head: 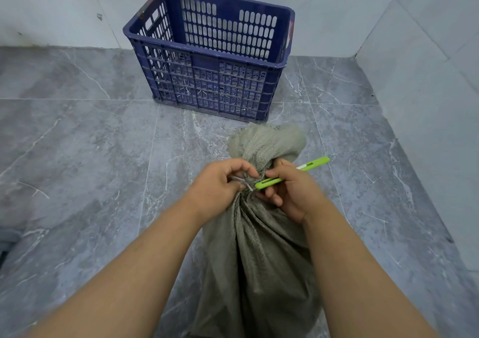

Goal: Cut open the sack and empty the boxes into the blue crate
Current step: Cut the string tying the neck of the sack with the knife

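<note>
A grey-green woven sack [255, 260] stands on the floor between my forearms, its neck bunched and bound by a pale tie [242, 182]. My left hand [220, 184] pinches the tie at the neck. My right hand [290, 192] grips a lime-green utility knife [293, 173], whose front end rests against the neck next to the tie. The sack's loose top [267, 140] flops over beyond my hands. The blue slotted crate [261, 64] stands upright on the floor farther ahead, and I see nothing inside it. The boxes are hidden inside the sack.
Grey marbled floor tiles [90, 143] spread all around. White tiled walls [427, 65] close off the back and the right side, forming a corner behind the crate. A dark object [6, 241] peeks in at the left edge.
</note>
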The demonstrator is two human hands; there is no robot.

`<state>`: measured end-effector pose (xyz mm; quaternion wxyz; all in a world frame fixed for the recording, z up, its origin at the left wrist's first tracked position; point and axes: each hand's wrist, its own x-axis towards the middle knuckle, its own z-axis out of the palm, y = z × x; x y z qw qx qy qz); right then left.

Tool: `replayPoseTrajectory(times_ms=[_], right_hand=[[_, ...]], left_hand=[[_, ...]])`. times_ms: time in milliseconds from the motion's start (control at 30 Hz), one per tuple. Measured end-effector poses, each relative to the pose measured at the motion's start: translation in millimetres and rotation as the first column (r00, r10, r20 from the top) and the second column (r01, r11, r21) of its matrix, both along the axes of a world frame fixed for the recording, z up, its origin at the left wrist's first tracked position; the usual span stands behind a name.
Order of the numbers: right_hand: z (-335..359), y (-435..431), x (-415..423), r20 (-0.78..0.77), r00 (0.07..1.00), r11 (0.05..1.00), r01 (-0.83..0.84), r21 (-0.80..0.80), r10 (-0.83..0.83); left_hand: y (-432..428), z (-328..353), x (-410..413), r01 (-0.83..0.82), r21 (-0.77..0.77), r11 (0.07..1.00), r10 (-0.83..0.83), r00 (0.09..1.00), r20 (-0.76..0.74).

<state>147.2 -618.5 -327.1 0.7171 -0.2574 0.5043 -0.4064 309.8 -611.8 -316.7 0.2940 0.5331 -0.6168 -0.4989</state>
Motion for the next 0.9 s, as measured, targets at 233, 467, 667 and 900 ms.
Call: replayPoseTrajectory(times_ms=[233,467,667,900], right_hand=[[-8.7,1.6,1.5,0.055,0.998,0.999,-0.041,0.014,0.041],[-4.4,2.8,0.2,0.057,0.993,0.995,-0.104,0.003,0.104],[-10.1,2.0,-2.9,0.045,0.993,0.994,-0.104,-0.034,0.105],[7.8,11.2,-16.1,0.196,0.973,0.993,-0.119,-0.020,0.121]], left_hand=[[0.8,-9.7,2.6,-0.105,0.122,0.987,0.114,0.991,-0.068],[2.5,-8.9,7.2,-0.111,0.194,0.975,0.134,0.985,-0.110],[2.2,-9.7,7.5,-0.163,0.234,0.959,0.194,0.974,-0.119],[-3.3,-23.7,35.0,-0.453,0.251,0.856,0.472,0.881,-0.021]])
